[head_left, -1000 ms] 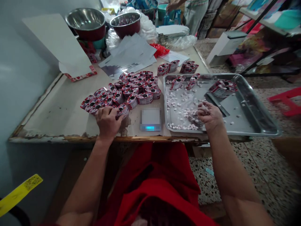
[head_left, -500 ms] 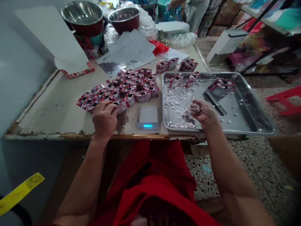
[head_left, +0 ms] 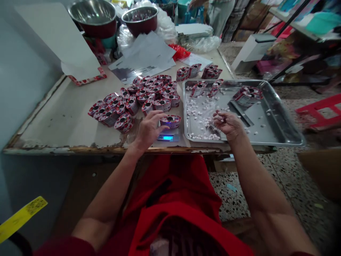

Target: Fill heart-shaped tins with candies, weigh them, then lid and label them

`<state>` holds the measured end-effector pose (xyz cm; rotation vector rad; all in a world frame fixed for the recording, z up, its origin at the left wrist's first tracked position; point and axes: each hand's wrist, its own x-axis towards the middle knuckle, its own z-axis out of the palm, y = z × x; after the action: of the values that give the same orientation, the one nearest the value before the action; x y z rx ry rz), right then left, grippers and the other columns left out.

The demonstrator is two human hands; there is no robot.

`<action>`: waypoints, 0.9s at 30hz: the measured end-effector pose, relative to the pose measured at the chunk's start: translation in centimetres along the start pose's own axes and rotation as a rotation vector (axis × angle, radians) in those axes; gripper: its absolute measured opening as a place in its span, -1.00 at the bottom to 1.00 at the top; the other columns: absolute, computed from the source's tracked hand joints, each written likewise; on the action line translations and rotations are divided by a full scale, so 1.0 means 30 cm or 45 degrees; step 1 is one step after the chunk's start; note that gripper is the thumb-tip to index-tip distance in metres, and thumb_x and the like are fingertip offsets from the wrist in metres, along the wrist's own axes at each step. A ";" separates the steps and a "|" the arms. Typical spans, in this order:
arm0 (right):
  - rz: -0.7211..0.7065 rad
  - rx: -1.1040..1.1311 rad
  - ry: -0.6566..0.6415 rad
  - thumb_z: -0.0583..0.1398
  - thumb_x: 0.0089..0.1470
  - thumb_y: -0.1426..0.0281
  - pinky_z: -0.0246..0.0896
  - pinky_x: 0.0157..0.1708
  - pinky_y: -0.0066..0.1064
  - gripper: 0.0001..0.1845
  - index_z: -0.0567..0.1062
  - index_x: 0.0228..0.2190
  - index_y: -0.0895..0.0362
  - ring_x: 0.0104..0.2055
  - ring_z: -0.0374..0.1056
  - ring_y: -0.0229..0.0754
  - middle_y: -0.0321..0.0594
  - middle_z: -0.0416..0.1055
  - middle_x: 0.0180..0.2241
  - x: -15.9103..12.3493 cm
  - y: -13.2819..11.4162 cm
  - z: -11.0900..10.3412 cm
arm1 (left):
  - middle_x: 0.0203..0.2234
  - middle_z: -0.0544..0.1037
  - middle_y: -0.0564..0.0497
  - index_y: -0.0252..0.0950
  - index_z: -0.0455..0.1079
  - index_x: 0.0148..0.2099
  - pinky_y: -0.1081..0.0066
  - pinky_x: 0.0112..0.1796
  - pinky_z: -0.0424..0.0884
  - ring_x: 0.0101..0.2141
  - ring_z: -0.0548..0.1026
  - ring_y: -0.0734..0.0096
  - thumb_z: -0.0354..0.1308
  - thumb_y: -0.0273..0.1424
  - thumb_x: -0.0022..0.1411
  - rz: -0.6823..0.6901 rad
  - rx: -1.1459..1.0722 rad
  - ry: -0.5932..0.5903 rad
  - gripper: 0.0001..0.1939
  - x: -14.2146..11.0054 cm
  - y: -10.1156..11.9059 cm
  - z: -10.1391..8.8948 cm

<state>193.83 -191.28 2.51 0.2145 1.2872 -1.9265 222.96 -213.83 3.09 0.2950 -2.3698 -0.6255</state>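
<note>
A small red-and-white printed pouch (head_left: 172, 121) with a round opening on top stands upright on a small digital scale (head_left: 176, 137) with a lit blue display. My left hand (head_left: 149, 131) grips the pouch's left end, thumb in front and fingers behind. Over the left part of a metal tray (head_left: 277, 138), my right hand (head_left: 229, 125) is closed with fingertips pinched together around small white pellets. Loose white pellets (head_left: 204, 136) lie scattered beneath and around it. Left of the scale, many similar pouches (head_left: 154, 89) stand close together.
Two pouches (head_left: 198, 89) stand in the tray's back left, a cluster (head_left: 247, 96) at its right beside a flat metal bar (head_left: 241, 113). Silver sheets (head_left: 144, 58), metal bowls (head_left: 93, 17) and a white open box (head_left: 53, 39) sit behind. Another person (head_left: 220, 16) is at the back.
My left hand has moved right from the pouch group, bringing one pouch onto the scale. My right hand stays over the tray, fingers still closed.
</note>
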 end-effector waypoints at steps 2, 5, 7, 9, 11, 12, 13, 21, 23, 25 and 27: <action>0.020 -0.064 -0.054 0.11 0.25 0.63 -0.11 -0.77 -0.71 -0.80 0.36 -0.36 0.12 -0.73 -0.11 -0.50 -0.41 0.30 -0.59 -0.004 -0.004 0.004 | 0.04 0.65 -0.09 -0.20 0.58 0.08 0.13 0.18 0.53 0.08 0.61 0.20 0.41 -0.35 0.32 -0.051 0.077 0.146 -0.70 -0.067 0.011 -0.095; 0.053 -0.250 -0.117 0.17 0.26 0.58 -0.14 -0.79 -0.69 -0.84 0.40 -0.35 0.11 -0.73 -0.12 -0.47 -0.42 0.25 -0.63 -0.015 -0.011 0.035 | -0.08 0.69 -0.05 -0.19 0.61 -0.01 0.04 0.12 0.57 -0.02 0.65 0.15 0.34 -0.29 0.38 -0.169 0.229 0.308 -0.82 -0.192 0.014 -0.252; 0.071 -0.337 -0.154 0.22 0.15 0.65 -0.06 -0.77 -0.68 -0.82 0.44 -0.32 0.13 -0.69 -0.02 -0.45 -0.34 0.33 -0.57 -0.028 -0.016 0.073 | -0.12 0.69 0.00 -0.13 0.61 -0.01 -0.04 0.10 0.56 -0.04 0.65 0.07 0.30 -0.25 0.41 -0.317 0.314 0.360 -0.83 -0.277 0.000 -0.331; 0.078 -0.345 -0.195 0.25 0.03 0.71 0.03 -0.74 -0.66 -0.74 0.46 -0.28 0.15 -0.65 0.06 -0.44 -0.26 0.40 -0.50 -0.042 -0.020 0.115 | -0.09 0.68 0.00 -0.05 0.59 0.06 -0.11 0.09 0.56 -0.04 0.65 0.00 0.29 -0.21 0.40 -0.497 0.310 0.407 -0.77 -0.341 -0.025 -0.375; 0.083 -0.283 -0.211 0.24 0.01 0.70 0.10 -0.71 -0.65 -0.72 0.46 -0.26 0.15 -0.62 0.09 -0.42 -0.21 0.42 -0.44 -0.054 -0.021 0.149 | -0.05 0.66 -0.04 0.01 0.56 0.13 -0.15 0.05 0.58 -0.05 0.65 -0.02 0.29 -0.19 0.38 -0.597 0.251 0.426 -0.70 -0.370 -0.053 -0.389; 0.099 -0.253 -0.194 0.24 0.04 0.68 0.13 -0.70 -0.63 -0.73 0.44 -0.25 0.13 -0.61 0.12 -0.40 -0.20 0.43 -0.43 -0.058 -0.019 0.161 | -0.05 0.66 -0.07 0.01 0.55 0.14 -0.16 0.04 0.59 -0.06 0.66 -0.02 0.30 -0.20 0.37 -0.595 0.238 0.420 -0.69 -0.369 -0.066 -0.387; 0.123 -0.235 -0.163 0.23 0.07 0.65 0.14 -0.70 -0.63 -0.76 0.43 -0.26 0.12 -0.60 0.14 -0.38 -0.19 0.43 -0.42 -0.062 -0.015 0.168 | -0.05 0.66 -0.08 -0.02 0.56 0.13 -0.17 0.04 0.60 -0.06 0.66 -0.02 0.32 -0.21 0.35 -0.552 0.246 0.409 -0.68 -0.360 -0.076 -0.381; 0.264 -0.337 -0.104 0.11 0.34 0.61 -0.15 -0.77 -0.72 -0.81 0.38 -0.29 0.10 -0.69 -0.11 -0.47 -0.40 0.20 -0.57 -0.125 0.017 0.222 | -0.02 0.68 -0.05 -0.14 0.57 0.11 0.02 0.13 0.60 0.01 0.64 0.10 0.38 -0.26 0.34 -0.242 0.114 0.264 -0.68 -0.229 -0.084 -0.288; 0.243 -0.385 -0.115 0.09 0.40 0.56 -0.21 -0.78 -0.71 -0.81 0.40 -0.28 0.10 -0.70 -0.14 -0.48 -0.41 0.19 -0.58 -0.149 0.008 0.272 | -0.03 0.67 -0.03 -0.10 0.57 0.11 0.05 0.12 0.61 0.01 0.64 0.12 0.38 -0.26 0.33 -0.287 0.003 0.227 -0.68 -0.217 -0.084 -0.257; 0.223 -0.419 -0.124 0.10 0.40 0.54 -0.20 -0.77 -0.71 -0.81 0.41 -0.28 0.10 -0.69 -0.12 -0.47 -0.39 0.20 -0.58 -0.169 0.000 0.331 | -0.04 0.67 -0.03 -0.10 0.56 0.11 0.09 0.09 0.64 -0.01 0.64 0.15 0.38 -0.28 0.32 -0.344 -0.127 0.213 -0.68 -0.209 -0.085 -0.228; 0.200 -0.456 -0.124 0.15 0.35 0.55 -0.09 -0.76 -0.70 -0.84 0.41 -0.29 0.09 -0.66 -0.03 -0.44 -0.34 0.27 -0.55 -0.184 0.001 0.386 | -0.06 0.66 -0.03 -0.13 0.56 0.10 0.15 0.05 0.66 -0.05 0.65 0.20 0.38 -0.29 0.30 -0.428 -0.258 0.232 -0.67 -0.202 -0.087 -0.203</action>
<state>200.74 -198.16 10.87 0.0379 1.4764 -1.5267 231.64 -216.08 2.54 0.6385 -2.0787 -0.9452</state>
